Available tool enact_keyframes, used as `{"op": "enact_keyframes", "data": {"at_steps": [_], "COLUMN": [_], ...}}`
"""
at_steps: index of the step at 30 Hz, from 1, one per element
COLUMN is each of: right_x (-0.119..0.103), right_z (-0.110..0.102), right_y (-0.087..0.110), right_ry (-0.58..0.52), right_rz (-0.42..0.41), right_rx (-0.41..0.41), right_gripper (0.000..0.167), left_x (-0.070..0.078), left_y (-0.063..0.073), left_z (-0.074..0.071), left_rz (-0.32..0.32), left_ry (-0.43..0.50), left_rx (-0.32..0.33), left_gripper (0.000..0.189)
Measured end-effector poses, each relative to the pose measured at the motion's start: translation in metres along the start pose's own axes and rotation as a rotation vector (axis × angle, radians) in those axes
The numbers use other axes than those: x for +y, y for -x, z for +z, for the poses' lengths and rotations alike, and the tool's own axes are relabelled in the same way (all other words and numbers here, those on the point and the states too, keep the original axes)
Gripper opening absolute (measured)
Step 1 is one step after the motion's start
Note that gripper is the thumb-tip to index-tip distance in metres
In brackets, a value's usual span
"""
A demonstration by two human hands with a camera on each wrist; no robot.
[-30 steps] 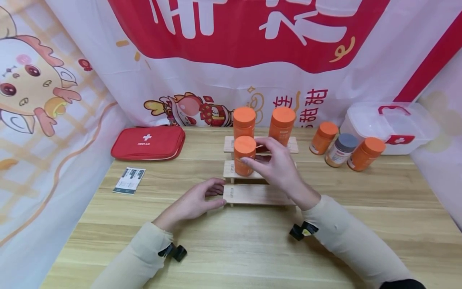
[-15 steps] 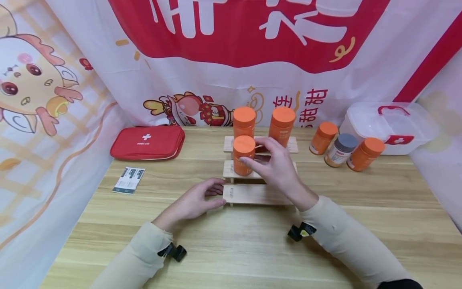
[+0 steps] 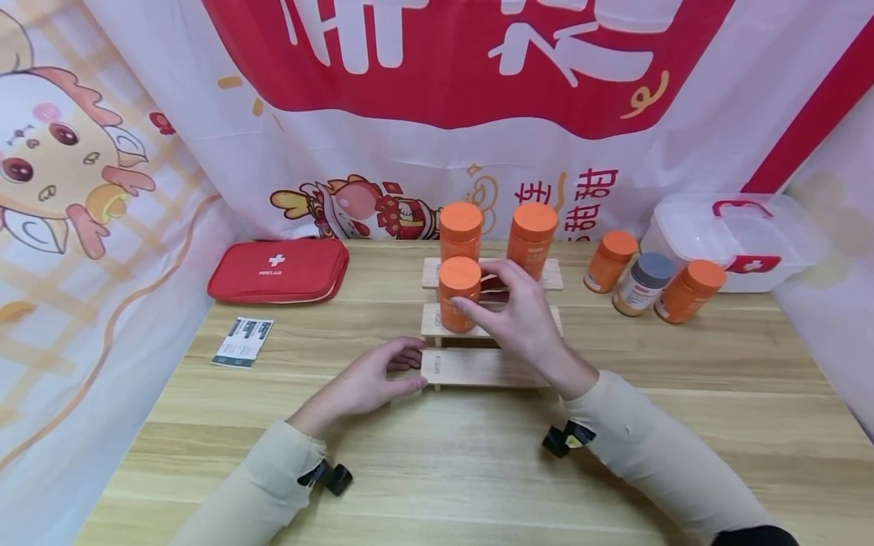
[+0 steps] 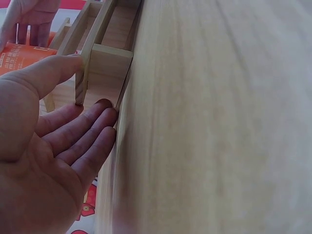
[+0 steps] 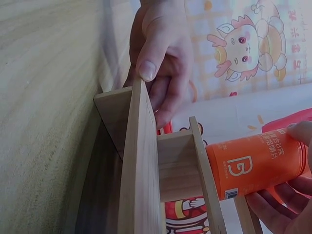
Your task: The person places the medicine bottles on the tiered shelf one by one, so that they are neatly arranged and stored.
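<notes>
Holding one orange bottle upright on the middle step of the wooden rack is the right hand; the left hand pinches the rack's end. Two bottles already stand on top; three others on the table, I think, are left.

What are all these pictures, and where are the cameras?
There's no robot here, just a person's two hands. The big picture comes from a camera on the person's head, looking forward and down. The other two come from little cameras worn on the wrists, so things look tipped sideways.

On the wooden table are a wooden rack like little stairs, a red pouch, a printed paper, a white box and three bottles near it.

The right hand holds an orange bottle on the rack's middle level; two others stand behind. The left hand touches the rack's lowest level.
</notes>
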State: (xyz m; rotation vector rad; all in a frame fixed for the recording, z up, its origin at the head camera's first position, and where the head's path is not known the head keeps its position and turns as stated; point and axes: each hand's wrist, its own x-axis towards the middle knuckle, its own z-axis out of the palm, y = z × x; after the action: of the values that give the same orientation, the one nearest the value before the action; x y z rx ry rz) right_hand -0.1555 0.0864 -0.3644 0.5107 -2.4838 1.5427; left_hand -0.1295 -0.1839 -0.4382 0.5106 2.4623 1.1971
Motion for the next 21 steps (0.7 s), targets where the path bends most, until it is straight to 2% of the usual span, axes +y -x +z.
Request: {"op": "enact_keyframes", "data": {"at_steps": [12,21], "right_x": [0.001,0.0], "right_z": [-0.006,-0.026], "right_y": [0.004,0.015], "right_ry": [0.019,0.064], "right_rz": [-0.019,-0.057], "right_rx": [-0.003,0.015], "right_gripper": [0.058,0.055], "left_x": [0.0,0.001], "left_y": [-0.001,0.0], "left_z": [0.0,0.0], "left_rz": [0.021,0.012], "left_ry": [0.005,0.015], "left_rx": [-0.011,-0.009], "left_gripper": [0.06,0.062]}}
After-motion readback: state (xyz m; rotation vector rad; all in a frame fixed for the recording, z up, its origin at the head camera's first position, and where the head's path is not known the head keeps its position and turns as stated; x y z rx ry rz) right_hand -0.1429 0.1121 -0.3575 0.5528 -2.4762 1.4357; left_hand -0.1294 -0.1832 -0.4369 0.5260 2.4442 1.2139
